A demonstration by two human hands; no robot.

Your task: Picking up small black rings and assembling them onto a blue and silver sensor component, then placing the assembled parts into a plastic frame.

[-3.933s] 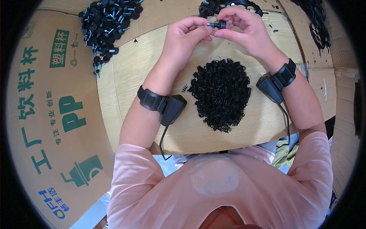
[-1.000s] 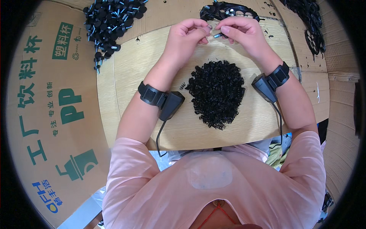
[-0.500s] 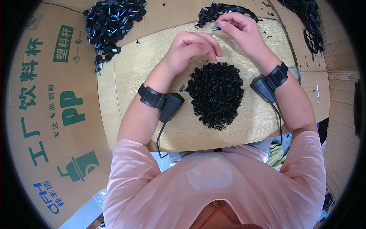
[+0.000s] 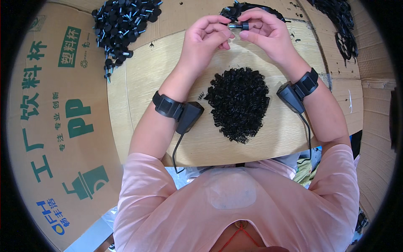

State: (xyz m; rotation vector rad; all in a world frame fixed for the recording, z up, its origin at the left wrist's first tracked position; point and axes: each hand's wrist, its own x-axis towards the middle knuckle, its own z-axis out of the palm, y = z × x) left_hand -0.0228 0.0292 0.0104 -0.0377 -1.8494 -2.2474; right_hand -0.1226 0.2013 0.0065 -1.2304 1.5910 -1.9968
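1. The left hand (image 4: 208, 38) and the right hand (image 4: 268, 35) are raised together over the far edge of the wooden board (image 4: 138, 84); between their fingertips sits a small black knob with a metal stud (image 4: 238, 26), lying sideways, clear of the board.
2. The right hand pinches the black head of the knob between thumb and forefinger; the left hand's thumb and forefinger close at the stud's tip; whether they hold a further small piece there is too small to tell.
3. A heap of small black coiled pieces (image 4: 239, 103) lies on the board just below the hands, between the two forearms; each wrist carries a black strapped device, the left wrist unit (image 4: 178, 111) and the right wrist unit (image 4: 296, 90), both with a trailing cable.
4. A pile of black knobs with studs (image 4: 121, 21) lies at the far left on the printed cardboard (image 4: 54, 109); more black parts (image 4: 344, 29) lie at the far right.
5. Risks, as a judgement: the pinch is light and at the fingertips, so a twist could flick the knob loose into the heap, where black on black would hide it; a forearm or cable dragged inward could scatter the coiled pieces off the near edge.
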